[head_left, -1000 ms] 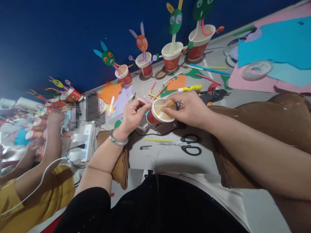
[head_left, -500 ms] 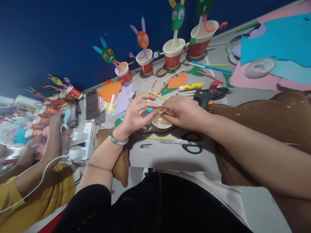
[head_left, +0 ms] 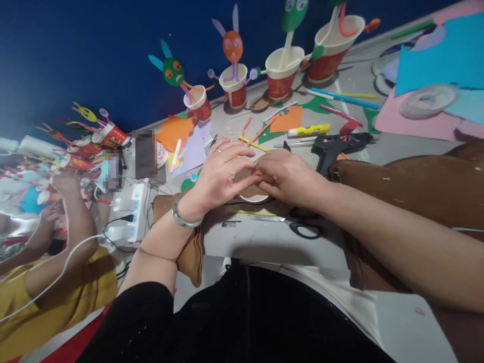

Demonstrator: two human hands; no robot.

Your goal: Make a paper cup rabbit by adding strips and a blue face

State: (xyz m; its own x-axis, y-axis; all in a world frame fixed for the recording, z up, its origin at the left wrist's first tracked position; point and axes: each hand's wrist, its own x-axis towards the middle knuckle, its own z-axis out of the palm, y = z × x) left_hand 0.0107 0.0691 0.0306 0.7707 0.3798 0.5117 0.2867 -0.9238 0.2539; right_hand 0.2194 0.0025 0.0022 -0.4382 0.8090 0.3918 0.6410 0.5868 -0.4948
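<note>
A white-rimmed paper cup (head_left: pixel 254 197) sits under my two hands, mostly covered by them. My left hand (head_left: pixel 223 174), with a jade-coloured bangle at the wrist, curls over the cup's left side. Its thumb and fingertips come together at the fingertips of my right hand (head_left: pixel 289 174). Those right fingers are pinched, and a small yellowish bit shows at their tips, too small to name. What lies between the left fingertips is hidden. Scissors (head_left: pixel 306 230) with black handles and a yellow strip (head_left: pixel 251 213) lie just in front of the cup.
Decorated paper cups (head_left: pixel 235 96) with straw-and-paper figures line the back wall. A black glue gun (head_left: pixel 342 146), a yellow glue stick (head_left: pixel 309 130) and coloured paper (head_left: pixel 434 60) lie to the right. On the left are a power strip (head_left: pixel 138 212) and another person's arm (head_left: pixel 77 217).
My left fingers have curled in and now meet the right fingertips, covering more of the cup. The view has shifted slightly, so the back cups appear farther right and higher.
</note>
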